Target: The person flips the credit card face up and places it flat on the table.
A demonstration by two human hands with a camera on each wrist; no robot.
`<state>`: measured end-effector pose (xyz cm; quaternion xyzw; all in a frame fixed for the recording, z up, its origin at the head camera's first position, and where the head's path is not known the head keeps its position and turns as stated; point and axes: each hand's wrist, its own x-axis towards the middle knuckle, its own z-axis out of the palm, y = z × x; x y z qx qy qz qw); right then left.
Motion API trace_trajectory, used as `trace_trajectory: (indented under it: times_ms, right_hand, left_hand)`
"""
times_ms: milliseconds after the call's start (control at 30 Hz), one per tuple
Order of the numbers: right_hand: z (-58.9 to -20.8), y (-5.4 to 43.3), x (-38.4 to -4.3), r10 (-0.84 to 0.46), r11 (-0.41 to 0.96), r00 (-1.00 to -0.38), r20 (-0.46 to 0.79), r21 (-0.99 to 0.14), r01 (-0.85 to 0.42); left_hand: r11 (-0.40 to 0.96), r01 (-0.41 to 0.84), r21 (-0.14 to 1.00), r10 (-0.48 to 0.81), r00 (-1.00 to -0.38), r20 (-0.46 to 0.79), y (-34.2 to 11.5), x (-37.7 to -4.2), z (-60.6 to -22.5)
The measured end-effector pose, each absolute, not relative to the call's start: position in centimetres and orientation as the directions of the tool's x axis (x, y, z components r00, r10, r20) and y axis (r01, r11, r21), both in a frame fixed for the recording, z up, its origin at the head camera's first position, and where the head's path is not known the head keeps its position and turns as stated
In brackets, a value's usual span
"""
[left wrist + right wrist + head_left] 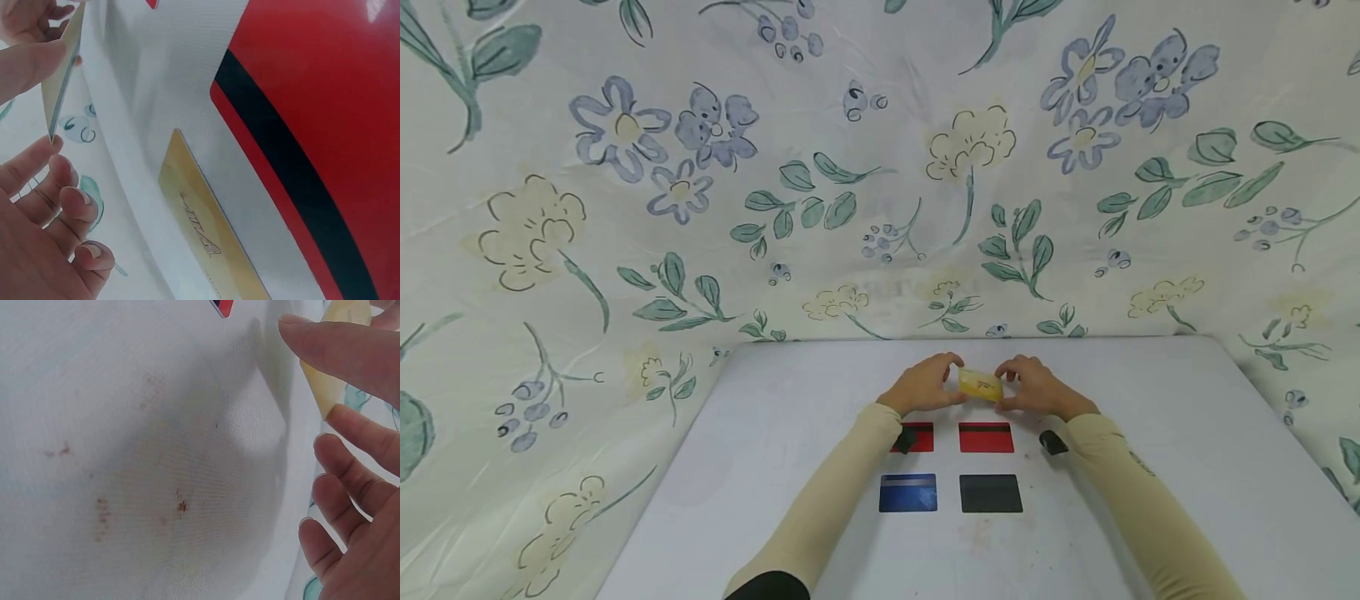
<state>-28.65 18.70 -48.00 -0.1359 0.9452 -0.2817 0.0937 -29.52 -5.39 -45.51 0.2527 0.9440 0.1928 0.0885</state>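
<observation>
Both hands hold a yellow card (980,384) above the far part of the table, one at each end. My left hand (925,385) pinches its left end between thumb and forefinger. At the other end, the right hand (1037,387) pinches it the same way, its other fingers loosely bent in the right wrist view. Seen from the left wrist, the held card (60,87) stands nearly edge-on. Below it a second, gold card (203,219) with printed lettering lies on the table, hidden behind the left hand in the head view.
Nearer me on the white table (700,500) lie a red card (986,437) with a black stripe, another red card (925,437) partly covered by the left wrist's dark device, a blue card (908,493) and a black card (991,493). Flower-patterned cloth (880,167) hangs behind.
</observation>
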Motion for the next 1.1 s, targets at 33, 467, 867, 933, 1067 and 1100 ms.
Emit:
trace_trajectory:
  times_ms: [33, 467, 867, 933, 1067, 1100]
  right_hand:
    - [-47.96, 18.72, -28.66, -0.308, 0.804, -0.946, -0.102, -0.56, -0.201]
    - [-48.13, 18.76, -28.84, -0.322, 0.81, -0.943, -0.089, -0.542, -0.225]
    - [-47.96, 18.57, -29.02, -0.313, 0.82, -0.942, -0.118, -0.534, -0.206]
    - [-47.99, 18.58, -29.04, -0.313, 0.817, -0.942, -0.126, -0.541, -0.199]
    - [-47.92, 18.52, -28.93, -0.322, 0.81, -0.937, -0.132, -0.55, -0.201]
    - [-47.88, 18.49, -28.89, -0.326, 0.81, -0.936, -0.132, -0.55, -0.204]
  left_hand:
    - [0.8, 0.44, 0.409, 0.509, -0.858, -0.072, -5.39, -29.5, -45.53]
    - [0.823, 0.401, 0.402, 0.477, -0.872, -0.108, -5.44, -29.27, -45.88]
    - [0.833, 0.397, 0.384, 0.473, -0.873, -0.122, -5.52, -29.44, -46.24]
    - [0.835, 0.398, 0.381, 0.474, -0.871, -0.129, -5.53, -29.43, -46.25]
    - [0.839, 0.398, 0.371, 0.475, -0.868, -0.144, -5.54, -29.47, -46.36]
    - [0.84, 0.395, 0.371, 0.474, -0.868, -0.149, -5.54, -29.46, -46.37]
